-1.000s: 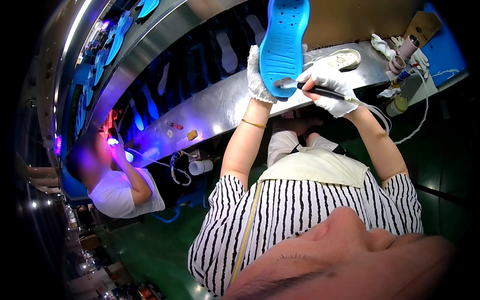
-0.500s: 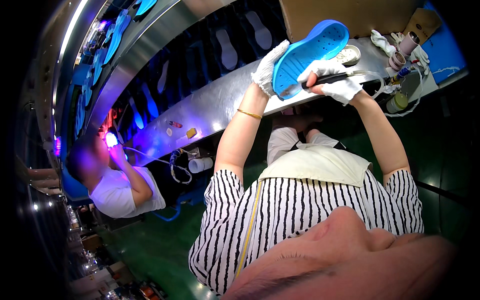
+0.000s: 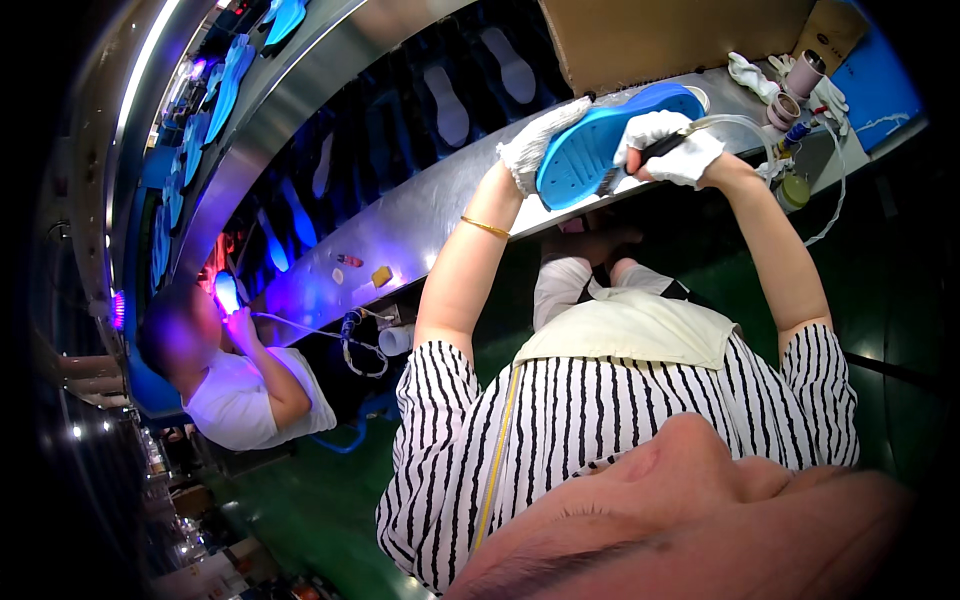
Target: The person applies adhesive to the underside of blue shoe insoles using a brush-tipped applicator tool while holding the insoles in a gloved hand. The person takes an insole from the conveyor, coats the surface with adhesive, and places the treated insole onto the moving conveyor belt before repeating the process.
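A bright blue shoe sole (image 3: 580,155), dotted with small holes and ringed by a raised rim, is held tilted over the metal bench. My left hand (image 3: 545,138), in a white knit glove, grips its left side, with the fingers along the far edge. In my right hand (image 3: 672,148), whose glove leaves some fingertips bare, is a dark-handled brush (image 3: 660,146). The brush tip meets the sole's near right edge. A pale tube (image 3: 745,122) trails off to the right from near the brush handle. Part of the sole is hidden behind my right hand.
Beyond the metal bench ledge (image 3: 440,200), pale insole shapes (image 3: 446,105) lie on a dark surface. White gloves (image 3: 757,78), a pink cylinder (image 3: 803,75) and a blue bin (image 3: 880,90) are at right. A co-worker (image 3: 255,395) sits at left, near a yellow block (image 3: 381,276).
The sole has tipped flatter and shifted slightly down; the pale dish behind it is now mostly covered. My right hand has turned the brush steeper, its tip moving right along the edge.
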`<action>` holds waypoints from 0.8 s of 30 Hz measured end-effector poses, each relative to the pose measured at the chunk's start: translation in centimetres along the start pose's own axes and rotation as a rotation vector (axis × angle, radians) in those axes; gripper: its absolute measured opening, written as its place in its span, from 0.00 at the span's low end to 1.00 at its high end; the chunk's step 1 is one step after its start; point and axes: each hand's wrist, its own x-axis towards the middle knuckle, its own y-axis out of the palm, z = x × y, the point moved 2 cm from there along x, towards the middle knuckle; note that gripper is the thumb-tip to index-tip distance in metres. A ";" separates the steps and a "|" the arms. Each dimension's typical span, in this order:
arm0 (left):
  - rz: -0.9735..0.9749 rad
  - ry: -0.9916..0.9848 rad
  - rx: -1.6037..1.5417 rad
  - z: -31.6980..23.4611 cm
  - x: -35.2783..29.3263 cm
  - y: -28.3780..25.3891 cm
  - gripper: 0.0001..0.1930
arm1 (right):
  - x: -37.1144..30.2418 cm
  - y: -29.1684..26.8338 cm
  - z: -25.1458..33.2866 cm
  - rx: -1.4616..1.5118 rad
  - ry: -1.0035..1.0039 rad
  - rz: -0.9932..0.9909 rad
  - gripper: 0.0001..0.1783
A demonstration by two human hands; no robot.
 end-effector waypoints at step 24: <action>0.083 0.485 -0.714 5.1 -1.9 0.7 0.23 | 1.4 6.8 3.1 0.208 -0.265 -0.530 0.04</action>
